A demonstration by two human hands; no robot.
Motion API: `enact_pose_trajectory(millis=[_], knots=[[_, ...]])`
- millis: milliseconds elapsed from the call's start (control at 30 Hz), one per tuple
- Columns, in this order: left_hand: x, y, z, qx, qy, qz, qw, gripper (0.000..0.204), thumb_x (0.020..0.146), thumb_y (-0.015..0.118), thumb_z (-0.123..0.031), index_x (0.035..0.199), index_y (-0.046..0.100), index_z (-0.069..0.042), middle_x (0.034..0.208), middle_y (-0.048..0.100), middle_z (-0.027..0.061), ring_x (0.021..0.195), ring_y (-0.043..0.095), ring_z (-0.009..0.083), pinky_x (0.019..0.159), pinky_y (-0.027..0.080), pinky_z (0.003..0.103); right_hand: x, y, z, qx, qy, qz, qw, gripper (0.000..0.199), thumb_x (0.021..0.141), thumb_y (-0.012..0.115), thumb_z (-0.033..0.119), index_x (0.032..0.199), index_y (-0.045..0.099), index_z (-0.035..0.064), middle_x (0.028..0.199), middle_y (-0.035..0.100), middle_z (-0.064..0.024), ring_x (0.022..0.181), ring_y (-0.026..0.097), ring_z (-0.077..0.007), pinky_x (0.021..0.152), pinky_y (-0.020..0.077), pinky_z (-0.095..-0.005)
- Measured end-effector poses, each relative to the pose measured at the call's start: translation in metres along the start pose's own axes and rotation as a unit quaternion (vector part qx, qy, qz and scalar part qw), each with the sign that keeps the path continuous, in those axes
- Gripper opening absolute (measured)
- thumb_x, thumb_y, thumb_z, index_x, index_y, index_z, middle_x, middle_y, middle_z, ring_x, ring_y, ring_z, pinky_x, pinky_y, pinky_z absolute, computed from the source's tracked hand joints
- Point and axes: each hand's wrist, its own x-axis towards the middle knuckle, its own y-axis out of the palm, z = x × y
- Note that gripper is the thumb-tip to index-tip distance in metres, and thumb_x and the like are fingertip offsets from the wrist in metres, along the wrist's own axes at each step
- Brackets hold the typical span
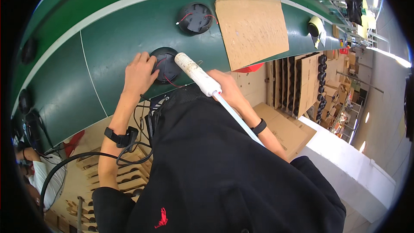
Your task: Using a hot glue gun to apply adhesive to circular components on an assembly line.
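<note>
A black round housing [166,65] lies on the green bench in front of me, its inner side up, with thin red wires running out of it. My left hand [140,74] holds the left edge of this housing, thumb and fingers bent against the rim. In my right hand [226,84] is a white hot-glue gun [199,76], its stained front end over the right side of the housing. A long pale glue stick [239,120] runs out of its rear along my forearm. The gun partly hides my right fingers.
A second black housing [195,18] with red wires sits farther back. Right of it lies a brown cardboard sheet [252,30], then a roll of yellow tape [317,26]. Black cables [82,154] hang by my left forearm. Another person's white sleeve [54,179] shows at lower left.
</note>
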Motion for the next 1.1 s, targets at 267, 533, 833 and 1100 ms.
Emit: enact_pose_trajectory(millis=[267, 533, 833, 1100], knots=[[0.042, 0.002, 0.010, -0.009, 0.162, -0.086, 0.983, 0.010, 0.086, 0.070, -0.012, 0.095, 0.069, -0.007, 0.096, 0.065, 0.0093, 0.098, 0.062, 0.0292, 0.073, 0.052, 0.041, -0.001, 0.000, -0.009, -0.004, -0.028, -0.028, 0.999, 0.034, 0.076, 0.075, 0.017, 0.106, 0.065, 0.0046, 0.101, 0.068, -0.0117, 0.090, 0.066, -0.0372, 0.074, 0.0519, -0.0424], [0.039, 0.013, 0.025, -0.194, -0.014, 0.048, 0.980, 0.013, 0.089, 0.071, -0.014, 0.096, 0.072, -0.004, 0.093, 0.072, 0.0135, 0.081, 0.070, 0.0289, 0.072, 0.054, 0.036, 0.011, -0.005, 0.004, -0.119, -0.038, 0.109, 0.986, 0.037, 0.072, 0.074, 0.014, 0.108, 0.064, 0.0111, 0.106, 0.067, -0.0068, 0.091, 0.066, -0.0345, 0.073, 0.0527, -0.0439], [0.029, 0.029, 0.032, -0.336, -0.050, 0.031, 0.940, 0.015, 0.088, 0.073, -0.015, 0.095, 0.072, -0.002, 0.092, 0.074, 0.0089, 0.081, 0.070, 0.0227, 0.079, 0.057, 0.034, 0.019, 0.008, 0.007, -0.207, -0.084, 0.128, 0.966, 0.033, 0.076, 0.075, 0.018, 0.106, 0.064, 0.0137, 0.101, 0.065, -0.0039, 0.083, 0.067, -0.0299, 0.065, 0.0525, -0.0405], [0.026, 0.029, 0.031, -0.332, -0.063, 0.019, 0.941, 0.014, 0.088, 0.072, -0.016, 0.095, 0.074, -0.004, 0.092, 0.075, 0.0100, 0.083, 0.072, 0.0243, 0.079, 0.057, 0.034, 0.021, 0.013, 0.010, -0.221, -0.079, 0.111, 0.966, 0.034, 0.076, 0.075, 0.016, 0.107, 0.062, 0.0115, 0.098, 0.064, -0.0096, 0.080, 0.065, -0.0350, 0.064, 0.0504, -0.0444]])
